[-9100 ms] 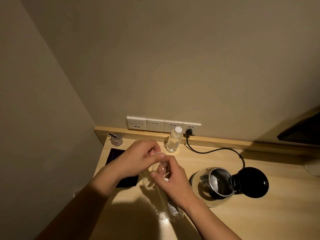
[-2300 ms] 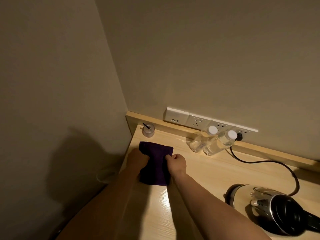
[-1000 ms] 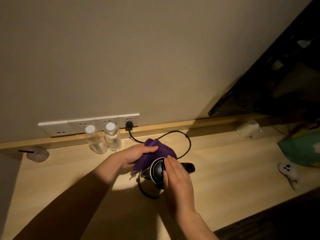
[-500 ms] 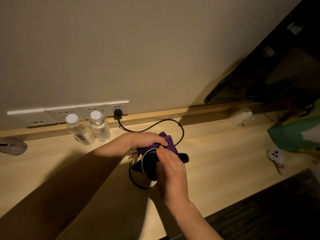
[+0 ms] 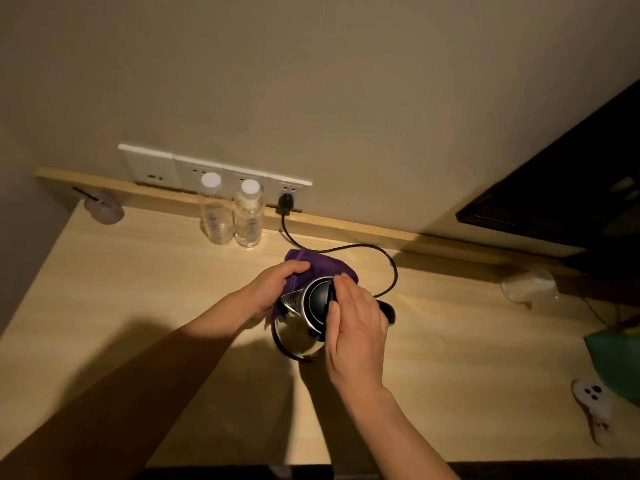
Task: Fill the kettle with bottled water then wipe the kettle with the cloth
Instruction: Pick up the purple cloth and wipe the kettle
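The kettle (image 5: 304, 320) stands mid-counter with its lid shut, and two capped water bottles (image 5: 231, 216) sit at the back edge, so filling looks done and wiping is under way. The left hand (image 5: 273, 289) grips the purple cloth (image 5: 322, 268) against the kettle's far side. The right hand (image 5: 356, 327) lies flat, fingers extended, steadying the lid.

View: only one, a wide-angle camera on the person's head.
Direction: forward and steeply down, onto the pale wooden bench (image 5: 450, 358) and the beige wall (image 5: 346, 81).
Nearness: close, both forearms reach in from the bottom edge.
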`<state>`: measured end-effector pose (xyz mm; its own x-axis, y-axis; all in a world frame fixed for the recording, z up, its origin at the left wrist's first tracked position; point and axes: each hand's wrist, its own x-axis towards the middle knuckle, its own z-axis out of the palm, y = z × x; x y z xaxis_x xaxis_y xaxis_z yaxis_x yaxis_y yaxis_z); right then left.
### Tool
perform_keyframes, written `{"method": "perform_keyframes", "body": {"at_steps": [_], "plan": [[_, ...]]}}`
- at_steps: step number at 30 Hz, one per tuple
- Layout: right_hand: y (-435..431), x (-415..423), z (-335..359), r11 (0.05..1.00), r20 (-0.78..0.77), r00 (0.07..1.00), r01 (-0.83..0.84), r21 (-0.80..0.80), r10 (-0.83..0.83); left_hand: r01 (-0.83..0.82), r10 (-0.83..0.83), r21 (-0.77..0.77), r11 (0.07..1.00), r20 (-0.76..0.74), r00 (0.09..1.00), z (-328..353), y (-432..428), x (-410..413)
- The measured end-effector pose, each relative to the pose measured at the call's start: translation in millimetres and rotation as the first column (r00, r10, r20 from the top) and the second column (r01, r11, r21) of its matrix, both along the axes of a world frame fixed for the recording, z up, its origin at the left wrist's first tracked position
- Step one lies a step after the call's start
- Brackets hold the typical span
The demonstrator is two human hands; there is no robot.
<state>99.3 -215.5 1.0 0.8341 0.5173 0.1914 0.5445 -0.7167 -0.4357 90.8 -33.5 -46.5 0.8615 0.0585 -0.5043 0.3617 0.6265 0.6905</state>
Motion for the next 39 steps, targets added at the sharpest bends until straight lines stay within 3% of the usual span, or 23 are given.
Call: {"method": "perform_keyframes", "body": {"at_steps": [4,10,16,21,25,30,35,39], "plan": [[-5,5,7,0.991,0.013,0.996,-0.088,-0.097,0.09,-0.259,0.26,-0.014,0.966,0.017,0.966,-6,-25,-25],[-13,15,16,0.965,0.003,0.978,-0.206,-0.163,0.209,-0.543,0.544,-0.035,0.839,0.024,0.839,-17,-66,-51],[-20,27,16,0.946,-0.018,0.957,-0.288,-0.146,0.289,-0.749,0.748,0.027,0.662,0.034,0.663,-20,-116,-55],[-23,26,15,0.945,0.002,0.952,-0.303,-0.121,0.306,-0.885,0.881,0.033,0.465,0.08,0.466,-13,-159,-42],[-24,25,15,0.946,0.0,0.952,-0.303,-0.116,0.305,-0.939,0.941,0.144,0.311,0.088,0.325,-19,-191,-27],[-21,29,22,0.941,-0.05,0.95,-0.313,-0.131,0.31,-0.904,0.94,0.301,0.304,0.06,0.336,-25,-221,-16],[-20,40,31,0.929,-0.118,0.944,-0.325,-0.18,0.307,-0.889,0.945,0.364,0.279,0.059,0.32,-18,-210,-17],[-17,45,29,0.942,-0.149,0.953,-0.289,-0.174,0.265,-0.883,0.92,0.351,0.311,0.122,0.372,-35,-191,-20]]}}
